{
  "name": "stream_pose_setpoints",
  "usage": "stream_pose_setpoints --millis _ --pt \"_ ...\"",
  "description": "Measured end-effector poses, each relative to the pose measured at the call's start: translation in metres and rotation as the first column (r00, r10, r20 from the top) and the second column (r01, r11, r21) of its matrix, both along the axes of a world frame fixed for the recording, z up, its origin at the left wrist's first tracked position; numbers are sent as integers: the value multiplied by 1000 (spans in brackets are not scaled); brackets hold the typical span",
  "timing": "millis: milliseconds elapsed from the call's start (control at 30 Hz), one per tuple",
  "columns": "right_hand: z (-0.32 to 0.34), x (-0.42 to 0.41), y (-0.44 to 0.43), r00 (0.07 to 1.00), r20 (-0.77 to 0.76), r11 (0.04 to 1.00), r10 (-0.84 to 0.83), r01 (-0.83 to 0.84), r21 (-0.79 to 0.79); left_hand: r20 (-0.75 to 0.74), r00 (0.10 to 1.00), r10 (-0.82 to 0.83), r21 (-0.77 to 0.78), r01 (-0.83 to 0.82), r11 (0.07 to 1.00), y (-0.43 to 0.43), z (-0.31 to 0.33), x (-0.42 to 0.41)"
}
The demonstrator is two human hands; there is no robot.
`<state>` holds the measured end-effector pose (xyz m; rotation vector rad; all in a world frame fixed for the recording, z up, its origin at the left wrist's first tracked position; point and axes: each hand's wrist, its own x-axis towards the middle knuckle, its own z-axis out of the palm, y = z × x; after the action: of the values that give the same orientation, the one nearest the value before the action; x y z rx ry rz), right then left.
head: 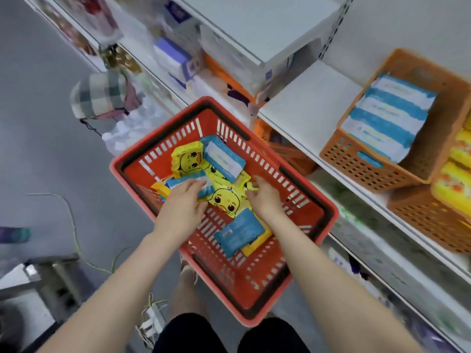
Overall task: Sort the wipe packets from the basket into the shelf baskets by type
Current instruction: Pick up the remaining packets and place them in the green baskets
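Observation:
A red shopping basket (300,266) on the floor holds several wipe packets, some blue and white, some yellow with a duck face. My left hand (182,200) curls its fingers round a blue and white packet (204,186) at the basket's left side. Over the yellow duck packets (225,200) my right hand (263,197) reaches down, fingers bent onto one; its grip is hidden. Another blue packet (239,231) lies nearer me. On the shelf to the right, an orange basket (367,164) holds blue and white packets (390,115). A second orange basket (428,220) holds yellow packets (456,174).
White shelving (303,110) runs along the right with more stock on the levels above and below. A checked cloth bag (102,95) hangs at the left shelf end. A green cable (74,230) and a power strip (150,319) lie on the grey floor.

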<state>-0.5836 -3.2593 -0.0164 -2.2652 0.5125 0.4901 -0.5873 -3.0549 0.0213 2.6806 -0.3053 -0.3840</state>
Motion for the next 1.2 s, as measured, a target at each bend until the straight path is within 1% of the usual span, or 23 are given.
stream_pose_setpoints --millis 67,133,200,267,300,367,433,500,533,600,633,700,733,800,833,900,967,1033,1100,1167,1200 --pt "-14 18 13 981 -19 974 -194 195 113 -2 998 -57 -21 57 998 4 -6 21" --pt "-25 36 28 936 -64 911 -347 353 214 3 992 -124 12 124 992 12 -13 44" --pt "-38 51 45 867 -98 815 -488 493 304 49 978 -202 77 198 977 21 -19 70" --pt "-46 65 61 769 -153 682 -621 626 379 104 953 -286 165 267 950 27 -26 97" --pt "-50 69 68 724 -185 620 -665 673 404 98 942 -322 214 296 931 28 -28 106" --pt "-50 71 79 683 -213 565 -698 709 422 34 935 -353 314 325 892 26 -28 118" --pt "-41 63 80 666 -214 558 -715 727 399 35 933 -357 391 316 864 24 -30 123" --pt "-30 47 73 650 -207 547 -732 740 392 64 933 -355 419 298 858 22 -29 127" --pt "-24 36 68 637 -201 536 -744 749 390 53 928 -369 424 313 850 20 -30 130" --pt "-12 12 59 587 -201 486 -784 782 391 15 920 -393 426 349 834 17 -28 134" --pt "-6 2 56 554 -197 447 -809 797 406 22 919 -394 382 356 853 16 -25 135" --pt "6 -15 50 488 -186 363 -852 809 462 44 943 -329 133 320 938 15 -16 136" --pt "11 -22 48 454 -177 322 -873 809 491 44 960 -276 -3 276 961 14 -13 135" --pt "21 -33 45 389 -170 237 -905 796 557 -5 978 -210 -197 205 959 10 -5 132" --pt "25 -37 44 367 -172 203 -914 782 589 -60 981 -185 -271 162 949 7 -2 132" --pt "30 -41 43 339 -183 152 -923 756 637 -218 967 -134 -386 40 922 2 1 130" --pt "32 -41 42 322 -195 110 -927 728 677 -375 921 -105 -435 -75 897 -2 1 127" --pt "33 -39 40 333 -190 113 -924 710 695 -482 871 -96 -469 -164 868 -3 -2 124" --pt "35 -38 41 374 -171 154 -912 696 701 -532 839 -111 -492 -200 848 -4 -15 123" --pt "35 -36 42 438 -123 251 -891 699 670 -548 822 -154 -511 -183 840 -4 -16 124" --pt "36 -35 41 481 -95 316 -872 700 641 -556 813 -173 -516 -175 838 -6 -11 125"
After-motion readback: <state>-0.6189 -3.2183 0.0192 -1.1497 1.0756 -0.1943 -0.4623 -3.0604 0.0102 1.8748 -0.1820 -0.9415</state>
